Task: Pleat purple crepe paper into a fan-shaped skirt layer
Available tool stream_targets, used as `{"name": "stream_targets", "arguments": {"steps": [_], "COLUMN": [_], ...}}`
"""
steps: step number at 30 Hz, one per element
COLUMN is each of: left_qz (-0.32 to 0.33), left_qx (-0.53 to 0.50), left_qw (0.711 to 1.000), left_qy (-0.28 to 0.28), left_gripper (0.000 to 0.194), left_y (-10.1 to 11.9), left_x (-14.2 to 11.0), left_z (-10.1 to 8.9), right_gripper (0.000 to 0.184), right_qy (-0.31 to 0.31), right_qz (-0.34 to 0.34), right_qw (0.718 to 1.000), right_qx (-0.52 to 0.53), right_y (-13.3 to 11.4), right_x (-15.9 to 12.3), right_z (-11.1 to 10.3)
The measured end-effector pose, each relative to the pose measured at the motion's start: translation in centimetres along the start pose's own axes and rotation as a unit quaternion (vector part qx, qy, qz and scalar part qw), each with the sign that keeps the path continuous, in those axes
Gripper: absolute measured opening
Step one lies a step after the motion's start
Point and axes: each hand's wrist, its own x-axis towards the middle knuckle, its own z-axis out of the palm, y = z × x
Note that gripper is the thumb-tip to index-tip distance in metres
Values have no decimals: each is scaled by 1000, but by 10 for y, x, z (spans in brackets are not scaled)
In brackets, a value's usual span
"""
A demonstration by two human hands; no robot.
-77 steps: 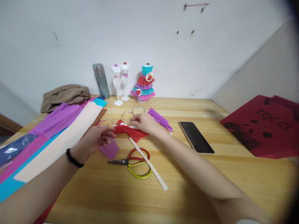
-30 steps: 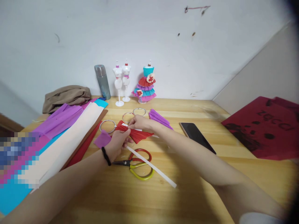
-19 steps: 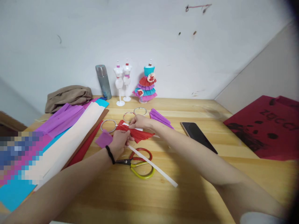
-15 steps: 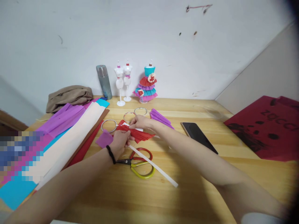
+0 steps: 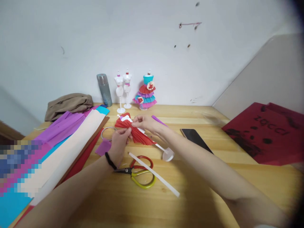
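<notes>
My left hand (image 5: 120,139) pinches the lower left edge of a piece of red pleated crepe paper (image 5: 140,136). Thumb and fingers of my right hand (image 5: 149,124) press the same paper against a small white dress-form mannequin (image 5: 126,118). The mannequin lies tilted above the table, its neck pointing up-left and its round base (image 5: 168,154) sticking out below my right wrist. Nearer to me, a white strip (image 5: 159,178) lies across the handles of a pair of scissors (image 5: 128,171). A purple paper piece (image 5: 103,146) and a metal ring (image 5: 102,134) are beside my left hand.
At the wall stand a mannequin in a ruffled paper dress (image 5: 145,99), two bare mannequins (image 5: 119,90) and a flask (image 5: 104,91). Crepe paper sheets (image 5: 78,139) and a brown cloth (image 5: 68,106) lie left. A phone (image 5: 196,140) and a red bag (image 5: 263,136) are right.
Both hands have raised the mannequin and red paper slightly, so its base now shows. My left hand has come away from the white strip's upper end. The view has shifted a little.
</notes>
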Motion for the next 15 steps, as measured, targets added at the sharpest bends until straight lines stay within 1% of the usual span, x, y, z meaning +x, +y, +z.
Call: {"name": "stream_targets", "arguments": {"steps": [1, 2, 4, 5, 9, 12, 15], "left_qz": [19, 36, 71, 93, 186, 210, 229], "left_qx": [-4, -9, -11, -14, -47, -83, -107], "left_qw": [1000, 999, 997, 996, 981, 972, 964], "left_qy": [0, 0, 1, 0, -33, -67, -84], "left_gripper": [32, 30, 24, 21, 14, 17, 22], "left_y": [5, 11, 21, 26, 40, 47, 54], "left_x": [1, 2, 3, 3, 4, 5, 5], "left_z": [1, 2, 4, 5, 11, 18, 26], "right_gripper": [22, 23, 26, 26, 24, 25, 25], "right_qy": [33, 52, 81, 101, 214, 267, 320], "right_qz": [-14, -26, -52, -78, -173, -191, -196], "right_qw": [998, 995, 988, 983, 955, 939, 923], "right_qx": [43, 76, 121, 132, 112, 107, 86], "right_y": [-5, -11, -20, -25, -37, -41, -41], "right_x": [-3, -7, -15, -19, -35, -45, -50], "right_z": [-1, -2, -4, -5, -5, -3, -2]}}
